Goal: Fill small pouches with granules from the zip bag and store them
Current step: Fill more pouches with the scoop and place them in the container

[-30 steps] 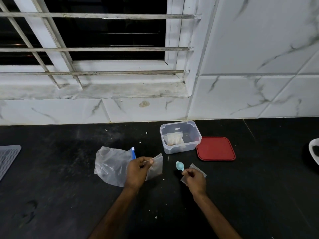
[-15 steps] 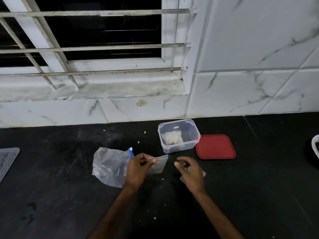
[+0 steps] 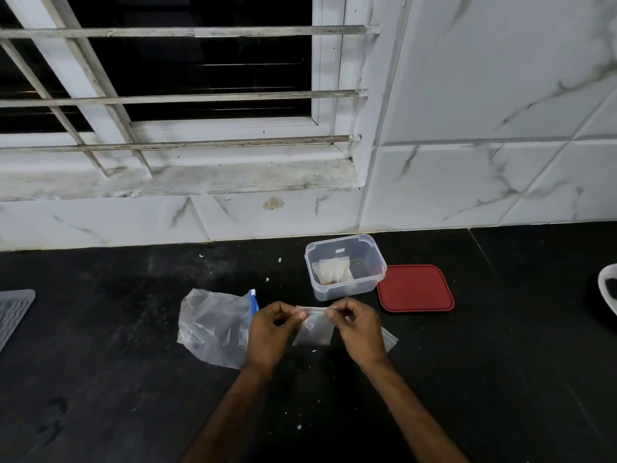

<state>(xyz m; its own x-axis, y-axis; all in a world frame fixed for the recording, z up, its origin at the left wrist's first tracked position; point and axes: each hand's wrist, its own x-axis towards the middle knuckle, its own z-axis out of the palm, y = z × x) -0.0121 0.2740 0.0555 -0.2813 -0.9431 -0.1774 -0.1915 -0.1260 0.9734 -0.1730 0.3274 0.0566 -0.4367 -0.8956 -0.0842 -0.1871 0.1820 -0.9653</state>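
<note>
Both hands pinch the top edge of a small clear pouch (image 3: pixel 314 330), the left hand (image 3: pixel 272 332) at its left corner, the right hand (image 3: pixel 359 329) at its right. The pouch hangs between them above the dark surface (image 3: pixel 100 379). The zip bag (image 3: pixel 213 329) lies just left of the left hand. Beyond the hands sits a clear container (image 3: pixel 345 267) holding a filled pouch (image 3: pixel 334 270), a red lid (image 3: pixel 415 289) beside it.

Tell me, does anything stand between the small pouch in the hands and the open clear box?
Nothing visible does. The left hand and right hand pinch the pouch just before the box; its red lid lies aside.
</note>
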